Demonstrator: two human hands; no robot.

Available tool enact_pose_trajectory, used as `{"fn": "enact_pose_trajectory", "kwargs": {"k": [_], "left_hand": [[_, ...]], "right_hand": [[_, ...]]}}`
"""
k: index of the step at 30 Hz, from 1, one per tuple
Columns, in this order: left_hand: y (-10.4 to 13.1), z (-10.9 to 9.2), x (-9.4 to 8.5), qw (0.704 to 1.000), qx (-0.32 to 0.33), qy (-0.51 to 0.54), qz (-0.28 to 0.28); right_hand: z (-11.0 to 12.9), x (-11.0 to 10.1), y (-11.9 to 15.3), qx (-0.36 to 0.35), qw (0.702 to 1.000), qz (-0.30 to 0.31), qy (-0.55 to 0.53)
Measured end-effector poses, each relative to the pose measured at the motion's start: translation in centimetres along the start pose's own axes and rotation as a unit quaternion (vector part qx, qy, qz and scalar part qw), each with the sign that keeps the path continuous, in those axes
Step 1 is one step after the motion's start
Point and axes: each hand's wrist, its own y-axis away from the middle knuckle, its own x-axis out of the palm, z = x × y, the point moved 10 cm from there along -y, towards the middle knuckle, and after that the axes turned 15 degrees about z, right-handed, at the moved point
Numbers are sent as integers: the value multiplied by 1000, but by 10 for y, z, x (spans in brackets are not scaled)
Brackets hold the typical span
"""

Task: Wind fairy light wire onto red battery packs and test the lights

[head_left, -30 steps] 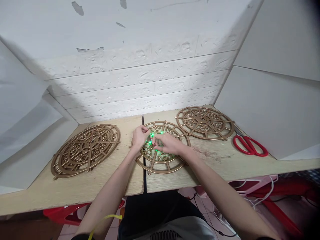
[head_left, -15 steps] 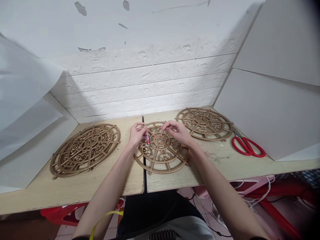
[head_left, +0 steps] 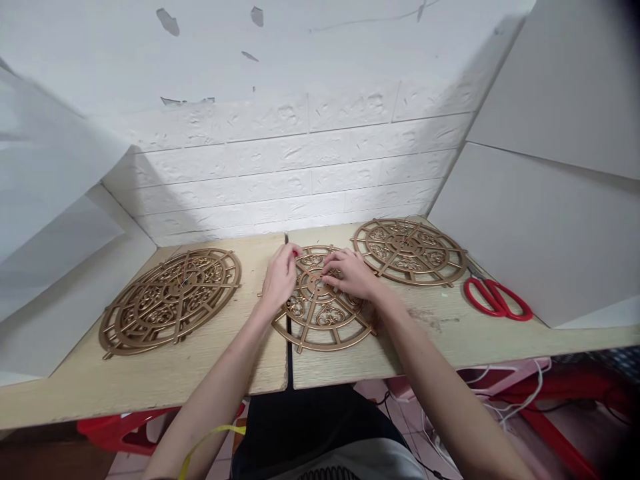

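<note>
A round gold openwork disc (head_left: 337, 338) with spokes and scroll patterns lies flat on the table under both hands. My left hand (head_left: 281, 272) is closed over its left rim. A small red tube (head_left: 299, 251) is in that hand, with only a bit of red showing beside the fingers. My right hand (head_left: 351, 272) is over the disc's centre, thumb and fingertips close together beside the hub (head_left: 311, 289). Whatever they pinch is too small to make out. A thin wire or thread shows faintly at the hub.
Overlapping gold discs (head_left: 170, 303) lie at the left, and another gold disc (head_left: 409, 252) lies behind at the right. Red-handled scissors (head_left: 497, 299) rest by the right white panel (head_left: 555, 233). A gap divides the wooden table (head_left: 425, 347). A white brick-patterned wall (head_left: 280, 180) stands behind.
My left hand has turned over the tube, hiding its printed side. My right hand has come down from above the hub, fingertips now low beside it.
</note>
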Motion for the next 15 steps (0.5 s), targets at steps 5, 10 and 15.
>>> {"fn": "enact_pose_trajectory", "kwargs": {"k": [5, 10, 15], "left_hand": [[6, -24, 33, 984, 28, -128, 119], [8, -15, 53, 961, 5, -203, 185], [7, -6, 55, 956, -14, -222, 193]], "right_hand": [[2, 2, 0, 7, 1000, 9, 13], [4, 1, 0, 2, 1000, 3, -1], [3, -1, 1, 15, 999, 0, -45]]}}
